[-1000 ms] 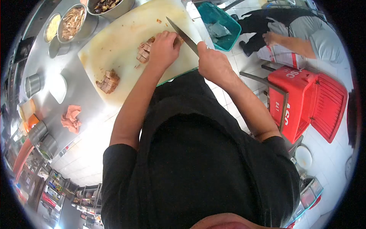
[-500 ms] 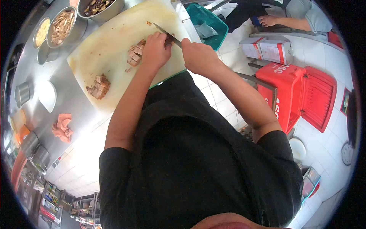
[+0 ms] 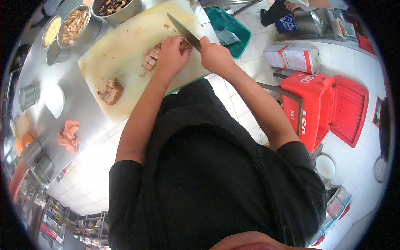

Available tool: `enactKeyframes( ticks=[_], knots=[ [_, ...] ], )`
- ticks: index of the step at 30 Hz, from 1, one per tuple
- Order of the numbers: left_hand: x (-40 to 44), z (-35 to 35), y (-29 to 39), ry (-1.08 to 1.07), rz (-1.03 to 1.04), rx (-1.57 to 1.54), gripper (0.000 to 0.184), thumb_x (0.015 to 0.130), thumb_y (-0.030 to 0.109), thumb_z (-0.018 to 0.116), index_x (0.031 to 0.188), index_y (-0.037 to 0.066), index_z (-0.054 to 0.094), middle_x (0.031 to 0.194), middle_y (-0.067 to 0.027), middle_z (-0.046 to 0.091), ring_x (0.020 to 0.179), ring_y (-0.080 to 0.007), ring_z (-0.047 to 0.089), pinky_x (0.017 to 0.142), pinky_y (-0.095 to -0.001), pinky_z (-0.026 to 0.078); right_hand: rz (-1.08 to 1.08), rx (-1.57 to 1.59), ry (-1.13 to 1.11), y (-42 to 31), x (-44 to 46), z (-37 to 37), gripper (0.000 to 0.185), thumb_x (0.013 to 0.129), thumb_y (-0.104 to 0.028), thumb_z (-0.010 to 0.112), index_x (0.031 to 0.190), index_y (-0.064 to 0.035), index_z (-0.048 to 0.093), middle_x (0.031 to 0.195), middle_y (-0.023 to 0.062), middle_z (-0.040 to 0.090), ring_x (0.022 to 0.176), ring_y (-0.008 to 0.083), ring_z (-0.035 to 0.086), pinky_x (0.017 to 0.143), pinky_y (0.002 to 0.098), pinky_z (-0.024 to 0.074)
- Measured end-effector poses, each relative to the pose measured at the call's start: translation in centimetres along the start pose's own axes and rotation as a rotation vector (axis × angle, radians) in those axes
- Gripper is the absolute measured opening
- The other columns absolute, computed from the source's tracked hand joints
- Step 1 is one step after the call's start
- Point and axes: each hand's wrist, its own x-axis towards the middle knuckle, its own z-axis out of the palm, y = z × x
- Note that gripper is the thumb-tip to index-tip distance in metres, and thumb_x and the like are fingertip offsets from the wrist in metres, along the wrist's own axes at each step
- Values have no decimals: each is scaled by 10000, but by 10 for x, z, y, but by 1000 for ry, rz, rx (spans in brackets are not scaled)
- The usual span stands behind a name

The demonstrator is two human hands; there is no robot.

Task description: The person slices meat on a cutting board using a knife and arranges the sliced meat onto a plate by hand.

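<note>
A pale cutting board (image 3: 125,50) lies on the steel counter. My left hand (image 3: 173,53) presses on a piece of browned meat (image 3: 186,45) near the board's right side, its fingers curled over it. Just left of that hand are cut chunks of the meat (image 3: 150,59). In my right hand (image 3: 216,56) is the handle of a large knife (image 3: 183,30), whose blade slants up and left beside the meat. A second pile of cut meat (image 3: 111,92) rests at the board's lower left.
Metal bowls of shredded food (image 3: 74,26) and dark pieces (image 3: 111,6) stand beyond the board. On the counter are a white dish (image 3: 54,100) and a pink cloth (image 3: 68,136). A green bin (image 3: 237,43) and red bin (image 3: 308,104) stand right. Another person's hand shows top right.
The view has shifted. The knife blade has swung and shows broader than half a second ago. My left hand stays on the meat. The other person has moved toward the top edge.
</note>
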Motion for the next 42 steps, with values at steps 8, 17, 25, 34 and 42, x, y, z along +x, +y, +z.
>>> enactKeyframes(
  ticks=[8, 17, 25, 34, 42],
  knots=[
    [-8, -7, 0, -31, -18, -10, 318, 842, 117, 745, 1119, 8, 635, 1104, -213, 645, 1097, -405, 606, 962, -489, 493, 8, 12, -149, -15, -43, -36, 195, 941, -87, 509, 1095, 23, 460, 910, 301, 705, 901, 496, 696, 812, 591, 533],
    [-7, 4, -4, -1, 12, 48, 266, 831, 54, 704, 1078, 9, 615, 1061, -202, 643, 1063, -418, 598, 939, -505, 490, -114, 5, -141, -20, -14, -43, 238, 880, -66, 530, 1100, 24, 517, 943, 305, 706, 933, 484, 697, 830, 575, 538],
    [-8, 7, 4, 19, -51, 39, 252, 839, 62, 697, 1075, 47, 611, 1065, -183, 638, 1056, -402, 601, 925, -504, 491, -97, -25, -126, -14, -9, -29, 348, 848, -100, 626, 1166, 2, 528, 981, 264, 726, 981, 437, 717, 854, 535, 569],
    [-8, 7, -1, 29, -26, -3, 311, 835, 58, 699, 1132, 38, 608, 1107, -189, 638, 1077, -405, 597, 957, -494, 487, -6, 85, -5, -14, 8, 20, 291, 860, -91, 617, 1112, -1, 503, 929, 264, 729, 904, 453, 726, 816, 551, 573],
    [-19, -5, 5, 46, -108, -110, 323, 834, 61, 718, 1132, 26, 598, 1120, -197, 633, 1105, -398, 599, 978, -488, 481, -20, 76, -21, -20, -39, -23, 274, 863, -81, 593, 1100, 14, 495, 862, 273, 714, 875, 465, 718, 779, 567, 565]
  ],
)
